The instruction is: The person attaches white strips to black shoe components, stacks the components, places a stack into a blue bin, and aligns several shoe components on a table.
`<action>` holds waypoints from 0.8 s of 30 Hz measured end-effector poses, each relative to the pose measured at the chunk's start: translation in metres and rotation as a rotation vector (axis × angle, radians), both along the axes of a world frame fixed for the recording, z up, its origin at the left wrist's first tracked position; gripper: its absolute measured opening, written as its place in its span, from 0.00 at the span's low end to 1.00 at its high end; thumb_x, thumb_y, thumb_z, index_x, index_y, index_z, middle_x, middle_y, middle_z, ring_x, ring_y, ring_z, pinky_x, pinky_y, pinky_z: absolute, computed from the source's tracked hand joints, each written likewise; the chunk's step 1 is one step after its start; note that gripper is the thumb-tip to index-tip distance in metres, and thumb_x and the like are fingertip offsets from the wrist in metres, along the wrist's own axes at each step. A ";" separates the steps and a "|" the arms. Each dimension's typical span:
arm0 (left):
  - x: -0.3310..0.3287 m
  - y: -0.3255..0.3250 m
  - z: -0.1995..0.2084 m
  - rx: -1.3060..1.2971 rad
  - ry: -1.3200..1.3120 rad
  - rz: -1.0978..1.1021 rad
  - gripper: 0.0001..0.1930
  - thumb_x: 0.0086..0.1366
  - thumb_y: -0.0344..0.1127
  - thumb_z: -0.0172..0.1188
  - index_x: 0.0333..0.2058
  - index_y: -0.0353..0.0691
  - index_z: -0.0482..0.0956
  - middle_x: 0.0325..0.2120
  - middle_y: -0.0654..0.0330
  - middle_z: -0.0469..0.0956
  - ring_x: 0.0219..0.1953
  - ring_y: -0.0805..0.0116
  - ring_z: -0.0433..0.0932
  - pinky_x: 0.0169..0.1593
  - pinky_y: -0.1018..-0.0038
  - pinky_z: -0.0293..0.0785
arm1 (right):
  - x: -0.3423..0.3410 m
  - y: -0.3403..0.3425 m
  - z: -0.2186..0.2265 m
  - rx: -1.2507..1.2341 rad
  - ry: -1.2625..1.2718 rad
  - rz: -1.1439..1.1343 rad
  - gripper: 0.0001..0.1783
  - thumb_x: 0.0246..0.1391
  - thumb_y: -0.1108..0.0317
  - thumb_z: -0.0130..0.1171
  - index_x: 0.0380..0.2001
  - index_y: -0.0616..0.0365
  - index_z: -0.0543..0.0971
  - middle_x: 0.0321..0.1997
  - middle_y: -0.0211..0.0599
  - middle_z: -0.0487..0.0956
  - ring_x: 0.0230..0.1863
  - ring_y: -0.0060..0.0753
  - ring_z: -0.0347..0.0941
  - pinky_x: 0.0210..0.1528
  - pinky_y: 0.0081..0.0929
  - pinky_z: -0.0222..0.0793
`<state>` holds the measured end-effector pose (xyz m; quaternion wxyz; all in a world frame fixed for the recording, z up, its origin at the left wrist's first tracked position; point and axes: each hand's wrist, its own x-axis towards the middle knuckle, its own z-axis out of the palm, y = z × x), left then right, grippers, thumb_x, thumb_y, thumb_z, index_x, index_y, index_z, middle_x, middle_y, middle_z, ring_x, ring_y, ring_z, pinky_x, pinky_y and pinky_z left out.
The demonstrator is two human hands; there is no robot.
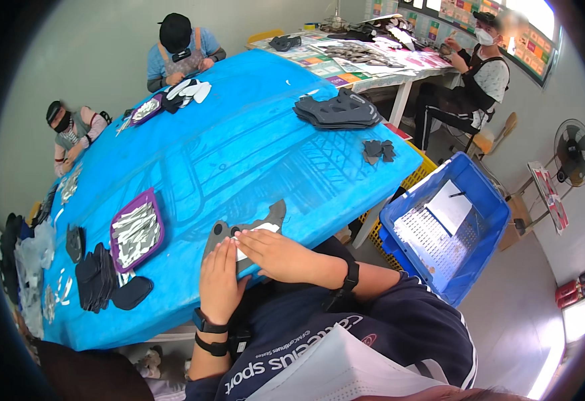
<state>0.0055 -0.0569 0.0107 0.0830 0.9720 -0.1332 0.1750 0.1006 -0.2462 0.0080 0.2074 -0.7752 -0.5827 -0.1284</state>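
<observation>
A dark grey cut piece [276,214], shaped like a shoe upper, lies flat at the near edge of the blue-covered table [239,154]. White patches [267,228] show on it beside and between my fingers. My left hand [220,277] rests on its left part, fingers straight and together. My right hand [274,254] lies flat across its middle, fingers stretched out, fingertips close to the left ones. Both palms face down and hide much of the piece. Neither hand is closed around anything.
Left of my hands are a purple tray [161,217] of white strips and a stack of dark pieces [95,277]. Grey uppers [338,110] are stacked at the far right. A blue crate [486,207] stands right of the table. Several people work around the tables.
</observation>
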 end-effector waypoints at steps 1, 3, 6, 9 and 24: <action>0.001 0.000 -0.003 -0.001 -0.022 0.000 0.44 0.46 0.32 0.72 0.63 0.33 0.63 0.62 0.48 0.65 0.64 0.46 0.64 0.65 0.56 0.61 | -0.002 -0.002 0.005 0.016 0.050 0.019 0.50 0.42 0.61 0.72 0.65 0.71 0.61 0.70 0.56 0.61 0.72 0.53 0.55 0.71 0.44 0.52; 0.002 0.001 -0.008 -0.004 0.000 0.041 0.41 0.48 0.30 0.68 0.63 0.33 0.64 0.63 0.50 0.65 0.65 0.47 0.63 0.66 0.54 0.59 | -0.013 -0.007 0.017 0.097 0.119 0.142 0.49 0.44 0.60 0.71 0.67 0.66 0.60 0.71 0.56 0.58 0.73 0.54 0.52 0.72 0.47 0.50; 0.003 0.002 -0.011 0.101 -0.218 -0.026 0.40 0.47 0.27 0.67 0.63 0.35 0.65 0.64 0.52 0.65 0.67 0.47 0.61 0.68 0.53 0.56 | -0.033 -0.023 0.044 0.364 0.078 0.360 0.47 0.47 0.58 0.69 0.69 0.55 0.60 0.73 0.54 0.55 0.73 0.56 0.49 0.72 0.54 0.47; 0.002 0.000 -0.008 0.036 -0.054 0.016 0.43 0.46 0.26 0.67 0.64 0.37 0.63 0.64 0.53 0.65 0.68 0.48 0.60 0.70 0.53 0.54 | -0.045 -0.038 0.072 0.798 -0.141 0.134 0.26 0.48 0.58 0.68 0.53 0.47 0.78 0.68 0.47 0.64 0.70 0.57 0.51 0.69 0.61 0.46; 0.004 -0.002 0.001 0.067 0.007 0.075 0.45 0.44 0.26 0.68 0.64 0.37 0.62 0.64 0.54 0.65 0.67 0.49 0.61 0.68 0.54 0.56 | -0.048 -0.031 0.125 0.393 0.032 0.581 0.23 0.51 0.69 0.59 0.53 0.57 0.80 0.67 0.41 0.68 0.29 0.25 0.59 0.31 0.20 0.61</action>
